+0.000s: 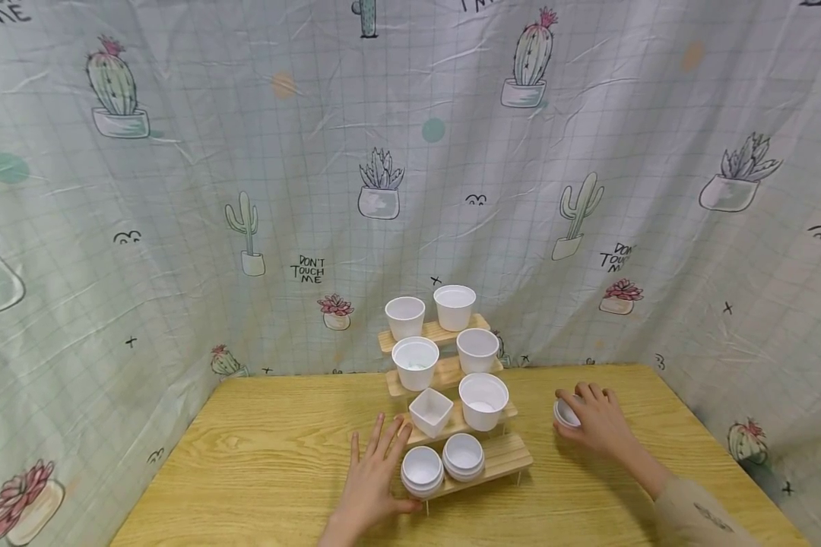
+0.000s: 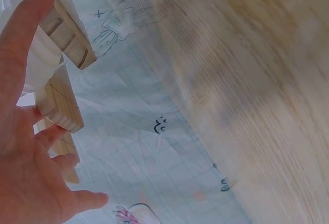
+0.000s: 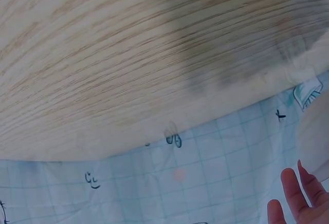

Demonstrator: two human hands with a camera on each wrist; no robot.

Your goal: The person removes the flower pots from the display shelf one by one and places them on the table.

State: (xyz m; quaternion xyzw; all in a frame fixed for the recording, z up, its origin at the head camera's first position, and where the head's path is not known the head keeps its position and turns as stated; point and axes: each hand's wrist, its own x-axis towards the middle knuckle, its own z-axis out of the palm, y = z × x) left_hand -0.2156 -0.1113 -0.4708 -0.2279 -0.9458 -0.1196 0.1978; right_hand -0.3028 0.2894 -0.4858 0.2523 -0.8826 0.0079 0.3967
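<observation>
A small four-step wooden rack (image 1: 509, 454) bears white pots in pairs, among them a square pot (image 1: 431, 412). My left hand (image 1: 372, 480) is at the rack's left side, fingers spread, next to a round ribbed pot (image 1: 422, 469) on the lowest step. In the left wrist view, its thumb (image 2: 31, 16) overlaps that step's end and its fingertips are at the step above. Right of the rack, my right hand (image 1: 600, 427) grips a white pot (image 1: 566, 412) from above, near the table. The right wrist view shows only part of this hand and the pale pot (image 3: 314, 136).
The wood-grain table (image 1: 267, 448) extends on both sides of the rack. A cactus-print curtain (image 1: 301, 190) hangs behind the table and along its sides. Two taller white pots, a left pot (image 1: 405, 317) and a right pot (image 1: 454, 307), stand on the top step.
</observation>
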